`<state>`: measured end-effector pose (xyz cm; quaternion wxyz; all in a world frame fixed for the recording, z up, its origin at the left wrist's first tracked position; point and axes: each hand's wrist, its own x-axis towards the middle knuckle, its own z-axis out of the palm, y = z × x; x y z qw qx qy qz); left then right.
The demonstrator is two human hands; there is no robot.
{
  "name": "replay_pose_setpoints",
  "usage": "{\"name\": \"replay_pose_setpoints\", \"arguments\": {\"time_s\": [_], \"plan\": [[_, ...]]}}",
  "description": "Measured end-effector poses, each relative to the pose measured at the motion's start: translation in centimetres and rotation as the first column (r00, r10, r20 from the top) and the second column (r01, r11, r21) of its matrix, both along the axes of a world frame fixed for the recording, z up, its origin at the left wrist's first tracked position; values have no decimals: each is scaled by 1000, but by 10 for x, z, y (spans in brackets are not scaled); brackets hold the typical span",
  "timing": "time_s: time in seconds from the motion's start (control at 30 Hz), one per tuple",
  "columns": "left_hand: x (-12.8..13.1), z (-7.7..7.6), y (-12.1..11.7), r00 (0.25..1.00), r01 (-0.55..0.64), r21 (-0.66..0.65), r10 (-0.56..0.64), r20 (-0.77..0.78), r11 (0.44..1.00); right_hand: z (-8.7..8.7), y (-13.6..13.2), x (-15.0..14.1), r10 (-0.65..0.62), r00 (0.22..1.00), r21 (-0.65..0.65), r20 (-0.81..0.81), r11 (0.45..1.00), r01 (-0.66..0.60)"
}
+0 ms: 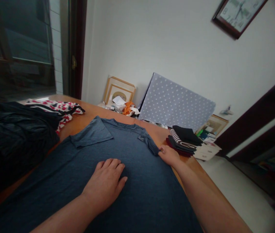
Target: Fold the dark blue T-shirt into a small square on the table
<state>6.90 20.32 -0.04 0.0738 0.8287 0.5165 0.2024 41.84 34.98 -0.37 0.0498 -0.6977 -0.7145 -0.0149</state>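
Observation:
A dark blue-grey T-shirt lies spread over the wooden table, its neck pointing away from me. Flat on the middle of the shirt rests my left hand, palm down with the thumb apart from the fingers. My right hand pinches the edge of the right-hand sleeve near the table's right side. That sleeve is bunched and partly folded in, while the left-hand sleeve lies flat. The shirt's lower hem is out of view.
A dark heap of clothes covers the left side, with a red-and-white patterned garment behind it. Folded clothes are stacked at the right edge. Beyond the table stand a dotted grey cloth cover and picture frames.

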Motion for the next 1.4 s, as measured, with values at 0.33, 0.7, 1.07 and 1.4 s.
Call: {"name": "replay_pose_setpoints", "arguments": {"time_s": [0.33, 0.7, 1.07, 1.4], "plan": [[0, 0, 2, 1000, 4, -1, -4, 0, 1000, -5, -5, 11, -54, 998, 34, -11, 998, 54], [0, 0, -1, 1000, -1, 0, 1, -11, 1000, 6, 45, -42, -42, 941, 77, -336, 994, 72], [1, 5, -1, 1000, -14, -25, 14, -17, 1000, -9, 77, -68, -89, 838, 16, -538, 993, 116], [1, 6, -2, 1000, -10, -18, 10, 0, 1000, 9, 86, -23, -241, 757, 286, -607, 823, 491]]}}
